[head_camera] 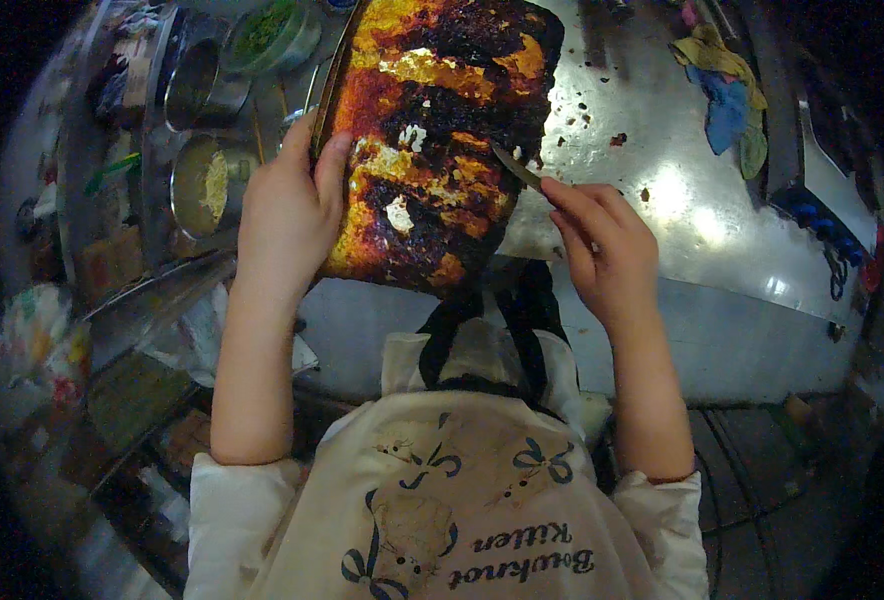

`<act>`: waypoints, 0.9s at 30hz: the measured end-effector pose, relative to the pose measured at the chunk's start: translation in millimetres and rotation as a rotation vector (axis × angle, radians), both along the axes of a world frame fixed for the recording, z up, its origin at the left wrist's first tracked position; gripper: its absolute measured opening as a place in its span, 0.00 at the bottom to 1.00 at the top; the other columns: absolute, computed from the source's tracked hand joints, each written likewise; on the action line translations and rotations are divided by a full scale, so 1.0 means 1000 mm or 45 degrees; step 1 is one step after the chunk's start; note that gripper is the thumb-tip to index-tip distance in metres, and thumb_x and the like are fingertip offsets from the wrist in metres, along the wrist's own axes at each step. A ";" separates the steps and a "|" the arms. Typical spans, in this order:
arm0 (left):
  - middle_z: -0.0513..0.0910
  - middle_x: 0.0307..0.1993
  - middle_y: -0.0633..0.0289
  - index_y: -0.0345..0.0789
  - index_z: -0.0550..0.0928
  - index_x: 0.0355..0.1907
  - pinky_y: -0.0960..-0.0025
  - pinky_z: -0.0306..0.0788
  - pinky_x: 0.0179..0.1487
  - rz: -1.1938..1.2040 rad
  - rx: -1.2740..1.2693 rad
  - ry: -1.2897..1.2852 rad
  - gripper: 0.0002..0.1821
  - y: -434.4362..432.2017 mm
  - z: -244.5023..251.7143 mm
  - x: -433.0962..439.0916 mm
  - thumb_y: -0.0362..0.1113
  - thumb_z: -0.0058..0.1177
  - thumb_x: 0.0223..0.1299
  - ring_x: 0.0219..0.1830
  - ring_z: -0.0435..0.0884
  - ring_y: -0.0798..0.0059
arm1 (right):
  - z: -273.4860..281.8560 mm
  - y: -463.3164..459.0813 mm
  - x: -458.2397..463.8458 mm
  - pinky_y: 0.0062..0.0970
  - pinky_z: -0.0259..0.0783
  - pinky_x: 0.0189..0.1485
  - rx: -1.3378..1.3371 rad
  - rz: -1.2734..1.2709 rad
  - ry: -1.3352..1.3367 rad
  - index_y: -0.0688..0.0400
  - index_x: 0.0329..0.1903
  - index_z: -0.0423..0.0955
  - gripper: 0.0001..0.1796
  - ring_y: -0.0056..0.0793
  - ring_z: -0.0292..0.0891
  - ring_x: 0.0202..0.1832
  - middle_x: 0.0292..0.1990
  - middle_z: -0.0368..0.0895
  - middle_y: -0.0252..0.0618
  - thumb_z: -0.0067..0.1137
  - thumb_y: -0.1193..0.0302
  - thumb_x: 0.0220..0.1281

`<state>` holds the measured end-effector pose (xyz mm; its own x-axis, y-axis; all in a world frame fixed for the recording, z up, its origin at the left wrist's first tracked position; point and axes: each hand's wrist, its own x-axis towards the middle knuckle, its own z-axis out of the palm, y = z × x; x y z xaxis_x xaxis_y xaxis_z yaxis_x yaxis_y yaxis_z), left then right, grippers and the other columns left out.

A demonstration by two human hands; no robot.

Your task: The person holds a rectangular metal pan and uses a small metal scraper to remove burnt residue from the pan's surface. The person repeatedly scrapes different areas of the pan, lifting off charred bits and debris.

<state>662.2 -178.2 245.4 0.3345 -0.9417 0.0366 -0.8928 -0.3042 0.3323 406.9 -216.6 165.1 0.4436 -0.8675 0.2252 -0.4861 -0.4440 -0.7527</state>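
Observation:
A rectangular tray (382,82), apparently metal, fills the upper middle of the view and is tilted. Its surface is amber and brown, with thick black charred crust and a few pale bare spots. My left hand (292,195) grips its left rim, thumb on the face and fingers behind it. In my right hand (599,232) is a small knife (515,166), held near the blade with the index finger along it. The blade's tip lies over the crust near the tray's right side; whether it touches, I cannot tell. Dark flakes (618,139) are scattered on the steel worktop (659,97) to the right.
Crumpled yellow and blue cloths (719,97) lie at the upper right. Beyond them is a broad flat-bladed scraper or spatula (832,172). At left stand a metal container of pale yellow shreds (215,187), another metal container (194,90) and a bowl of chopped greens (266,34).

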 end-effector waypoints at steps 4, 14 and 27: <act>0.80 0.27 0.42 0.34 0.76 0.49 0.51 0.71 0.34 0.022 -0.017 0.021 0.16 0.001 -0.004 0.003 0.44 0.48 0.67 0.32 0.80 0.42 | 0.010 0.006 -0.007 0.31 0.73 0.34 0.041 -0.046 0.032 0.43 0.49 0.79 0.18 0.37 0.77 0.35 0.35 0.78 0.35 0.61 0.73 0.54; 0.78 0.25 0.39 0.31 0.74 0.40 0.47 0.68 0.32 0.006 0.054 0.005 0.15 -0.004 -0.003 0.005 0.44 0.46 0.69 0.31 0.77 0.38 | 0.006 0.004 -0.021 0.32 0.74 0.34 0.015 -0.044 0.058 0.44 0.49 0.79 0.20 0.37 0.77 0.35 0.34 0.78 0.36 0.61 0.76 0.52; 0.78 0.25 0.38 0.30 0.73 0.40 0.46 0.68 0.33 0.009 0.091 -0.124 0.18 -0.004 -0.004 0.000 0.46 0.43 0.70 0.32 0.76 0.36 | -0.016 0.044 0.029 0.29 0.73 0.37 0.100 -0.397 -0.097 0.50 0.50 0.78 0.17 0.36 0.78 0.34 0.36 0.78 0.41 0.59 0.78 0.58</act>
<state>662.5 -182.1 241.1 0.3391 -0.9407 0.0022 -0.9176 -0.3302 0.2215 436.4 -172.8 149.0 0.1381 -0.9749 0.1748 -0.5306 -0.2219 -0.8181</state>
